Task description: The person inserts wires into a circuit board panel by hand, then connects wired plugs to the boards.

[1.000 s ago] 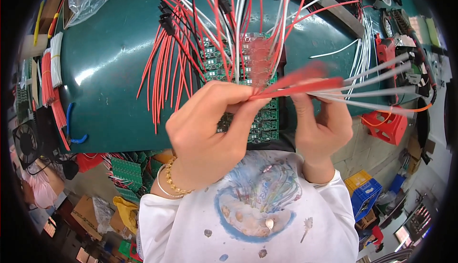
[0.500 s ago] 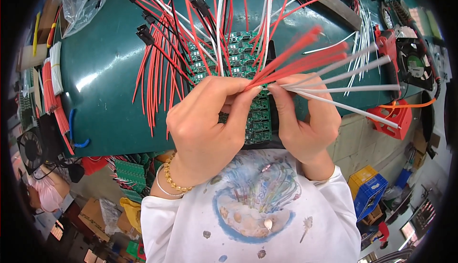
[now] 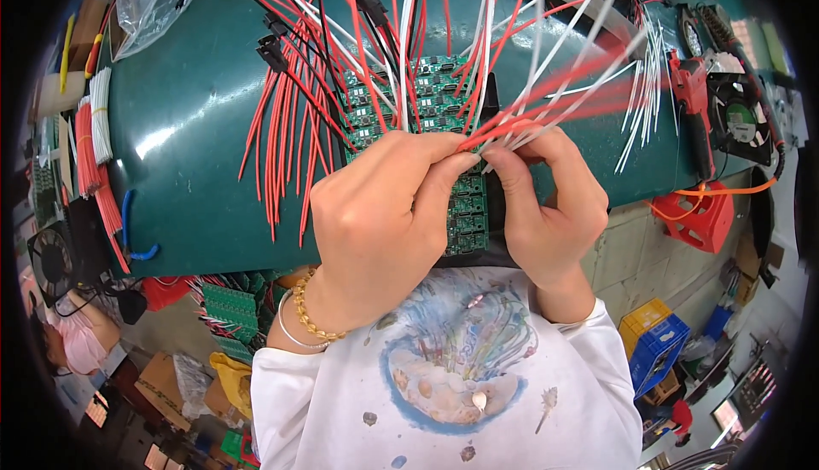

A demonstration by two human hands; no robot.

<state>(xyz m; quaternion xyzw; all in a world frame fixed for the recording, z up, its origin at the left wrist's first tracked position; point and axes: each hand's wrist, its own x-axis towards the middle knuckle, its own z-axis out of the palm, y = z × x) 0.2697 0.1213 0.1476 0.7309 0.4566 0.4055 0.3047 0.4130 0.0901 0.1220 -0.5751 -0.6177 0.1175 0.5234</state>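
Note:
My left hand is closed, its thumb and forefinger pinching the lower ends of several red wires, blurred by motion. Close beside it, my right hand pinches several white wires, which fan up and to the right. The fingertips of both hands nearly meet, and the wire ends between them are mostly hidden. Beneath the hands lies a panel of small green circuit boards, partly covered by them. Red and white wires rise from its upper part, and some wires behind the left hand end in black connectors.
The green tabletop carries a clear plastic bag, red wire bundles and white wire bundles at left. Loose white wires, a red-handled tool and a black fan lie at right. A dark metal bar is behind.
The white wires have swung upward and left, now crossing the red ones. Both hands stay pinched together, the left shifted slightly right.

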